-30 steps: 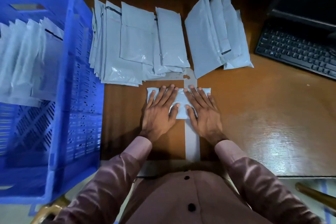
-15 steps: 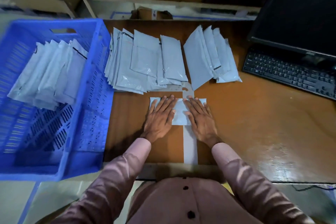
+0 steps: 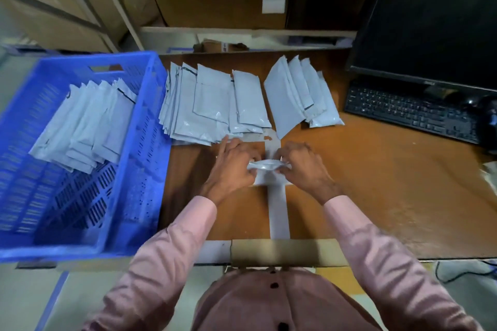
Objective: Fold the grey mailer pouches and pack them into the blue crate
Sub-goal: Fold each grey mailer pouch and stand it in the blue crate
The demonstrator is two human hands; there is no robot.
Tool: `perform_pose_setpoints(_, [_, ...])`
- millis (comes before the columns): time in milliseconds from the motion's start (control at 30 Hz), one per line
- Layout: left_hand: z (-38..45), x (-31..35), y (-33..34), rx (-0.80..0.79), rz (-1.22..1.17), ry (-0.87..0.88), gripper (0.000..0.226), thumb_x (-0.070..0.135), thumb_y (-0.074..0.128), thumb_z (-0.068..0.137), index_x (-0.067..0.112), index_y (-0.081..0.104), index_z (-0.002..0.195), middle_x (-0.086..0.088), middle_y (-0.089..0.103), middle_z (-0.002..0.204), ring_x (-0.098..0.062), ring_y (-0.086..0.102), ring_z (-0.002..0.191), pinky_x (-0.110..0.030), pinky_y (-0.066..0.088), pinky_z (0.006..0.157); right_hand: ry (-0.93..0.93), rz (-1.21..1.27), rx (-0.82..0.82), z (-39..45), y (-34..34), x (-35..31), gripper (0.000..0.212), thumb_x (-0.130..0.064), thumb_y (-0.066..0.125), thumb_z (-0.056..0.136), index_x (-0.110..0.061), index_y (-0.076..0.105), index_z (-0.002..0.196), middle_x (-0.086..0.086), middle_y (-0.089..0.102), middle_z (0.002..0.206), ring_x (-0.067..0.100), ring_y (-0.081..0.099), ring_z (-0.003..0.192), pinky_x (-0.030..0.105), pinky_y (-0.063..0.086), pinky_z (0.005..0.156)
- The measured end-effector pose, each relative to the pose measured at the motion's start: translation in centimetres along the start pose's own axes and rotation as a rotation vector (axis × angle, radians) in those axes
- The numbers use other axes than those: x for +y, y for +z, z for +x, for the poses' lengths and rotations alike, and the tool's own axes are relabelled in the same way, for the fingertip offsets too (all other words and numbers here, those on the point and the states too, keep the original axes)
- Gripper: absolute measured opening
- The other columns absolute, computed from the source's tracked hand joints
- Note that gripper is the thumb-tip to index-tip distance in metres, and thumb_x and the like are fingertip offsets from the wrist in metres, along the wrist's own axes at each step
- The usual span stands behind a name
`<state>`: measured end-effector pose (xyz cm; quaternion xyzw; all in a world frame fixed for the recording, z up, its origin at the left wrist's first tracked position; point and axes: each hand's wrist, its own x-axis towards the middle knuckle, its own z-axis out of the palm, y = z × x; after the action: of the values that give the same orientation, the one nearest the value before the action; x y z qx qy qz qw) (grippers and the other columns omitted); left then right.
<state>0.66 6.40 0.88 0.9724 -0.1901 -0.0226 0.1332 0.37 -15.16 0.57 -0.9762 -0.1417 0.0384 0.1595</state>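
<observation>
Two hands, left (image 3: 231, 166) and right (image 3: 304, 166), each with its grip pinched on an end of one grey pouch (image 3: 265, 166), bowed just above the worktop (image 3: 376, 183). Behind lie two fanned pouch stacks (image 3: 215, 105). Left, the blue crate (image 3: 139, 169) holds folded pouches (image 3: 86, 126); a keyboard (image 3: 408, 113) sits right.

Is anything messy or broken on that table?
Slightly: the pale tape strip on the brown table looks torn and patchy at its far end. The loose pouch stacks are fanned unevenly, not squared.
</observation>
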Motion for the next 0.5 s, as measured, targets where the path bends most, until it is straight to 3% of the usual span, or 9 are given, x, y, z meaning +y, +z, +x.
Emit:
perform_pose_setpoints(67, [-1.0, 0.5, -0.3, 0.185, 0.123, 0.032, 0.025, 0.03, 0.072, 0.076, 0.033, 0.073, 0.1, 0.005, 0.065, 0.108, -0.029, 0.049, 0.127, -0.065, 0.007, 0.123, -0.035, -0.041, 0.21, -1.2, -0.5, -0.1, 0.026, -0.015, 0.081, 0.081, -0.023, 0.074, 0.105, -0.002, 0.065, 0.105, 0.025, 0.064, 0.101, 0.037, 0.044, 0.101])
perform_pose_setpoints(133, [-2.2, 0.9, 0.4, 0.309, 0.148, 0.046, 0.022, 0.026, 0.072, 0.076, 0.028, 0.072, 0.098, 0.001, 0.062, 0.108, -0.032, 0.051, 0.125, -0.069, 0.013, 0.121, -0.043, -0.041, 0.318, -2.5, 0.4, 0.1, 0.031, -0.007, 0.081, 0.076, -0.021, 0.073, 0.102, 0.0, 0.065, 0.104, 0.026, 0.064, 0.101, 0.042, 0.047, 0.101])
perform_pose_setpoints(233, [-4.5, 0.7, 3.2, 0.221, 0.133, 0.049, 0.028, 0.022, 0.074, 0.076, 0.024, 0.068, 0.103, -0.003, 0.059, 0.114, -0.032, 0.051, 0.126, -0.063, 0.016, 0.124, -0.04, -0.021, 0.265, -5.0, 3.6, 0.5, 0.043, -0.002, 0.082, 0.066, -0.019, 0.07, 0.104, 0.003, 0.063, 0.111, 0.028, 0.063, 0.105, 0.045, 0.048, 0.102])
perform_pose_setpoints(300, [-6.4, 0.0, 5.7, 0.108, 0.055, 0.026, 0.029, 0.038, 0.073, 0.08, 0.027, 0.067, 0.106, 0.0, 0.057, 0.122, -0.03, 0.046, 0.133, -0.056, 0.012, 0.126, -0.031, 0.022, 0.179, -7.1, 5.8, 1.1, 0.04, -0.015, 0.078, 0.071, -0.022, 0.067, 0.109, 0.002, 0.058, 0.119, 0.029, 0.061, 0.11, 0.05, 0.044, 0.107])
perform_pose_setpoints(367, [-8.2, -0.6, 7.5, 0.106, -0.073, 0.001, 0.034, 0.053, 0.067, 0.085, 0.028, 0.07, 0.107, 0.002, 0.058, 0.127, -0.028, 0.044, 0.135, -0.056, 0.019, 0.124, -0.027, 0.072, 0.154, -9.0, 7.3, 1.8, 0.036, -0.034, 0.07, 0.081, -0.023, 0.064, 0.115, 0.001, 0.056, 0.124, 0.027, 0.058, 0.117, 0.051, 0.04, 0.11])
perform_pose_setpoints(500, [-8.7, -0.9, 8.0, 0.209, -0.19, -0.032, 0.033, 0.045, 0.051, 0.101, 0.026, 0.068, 0.121, 0.005, 0.062, 0.135, -0.022, 0.041, 0.144, -0.056, 0.023, 0.122, 0.035, 0.178, 0.241, -9.7, 8.2, 1.7, 0.04, -0.044, 0.053, 0.103, -0.017, 0.062, 0.131, 0.007, 0.058, 0.137, 0.026, 0.05, 0.13, 0.05, 0.039, 0.113])
